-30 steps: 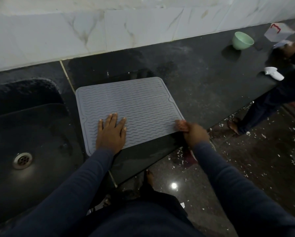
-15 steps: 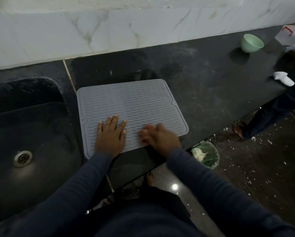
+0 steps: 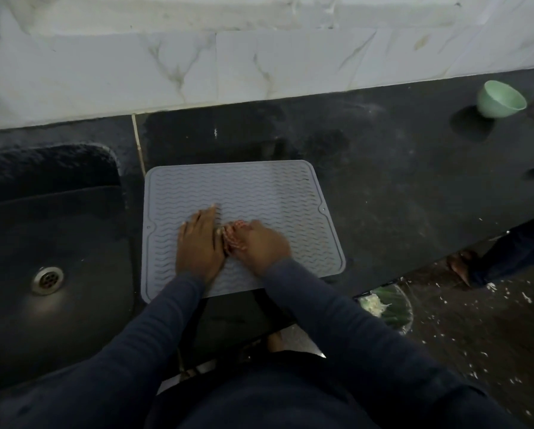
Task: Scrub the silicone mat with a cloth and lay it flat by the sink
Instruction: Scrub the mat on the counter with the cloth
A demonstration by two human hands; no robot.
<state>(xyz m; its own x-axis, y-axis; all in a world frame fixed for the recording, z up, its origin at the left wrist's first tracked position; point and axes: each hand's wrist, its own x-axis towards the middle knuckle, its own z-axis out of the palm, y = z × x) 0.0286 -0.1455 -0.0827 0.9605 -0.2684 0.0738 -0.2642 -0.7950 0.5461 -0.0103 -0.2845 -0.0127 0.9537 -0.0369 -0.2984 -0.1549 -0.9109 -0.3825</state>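
Note:
A grey silicone mat (image 3: 259, 193) with wavy ridges lies flat on the dark counter, just right of the sink (image 3: 52, 243). My left hand (image 3: 199, 243) presses flat on the mat's near middle, fingers straight. Right beside it, my right hand (image 3: 261, 246) grips a small reddish cloth (image 3: 234, 235) and holds it against the mat. The cloth is mostly hidden under my fingers and touches my left hand.
A pale green bowl (image 3: 500, 99) is off the counter at the far right, beside another person's hand. That person's leg and foot (image 3: 463, 267) stand on the floor at right. A bin with scraps (image 3: 386, 308) sits below the counter edge. A marble wall runs behind.
My right hand slid the cloth leftwards from the mat's near right corner to the middle, up against my left hand. The left hand stayed pressed on the mat.

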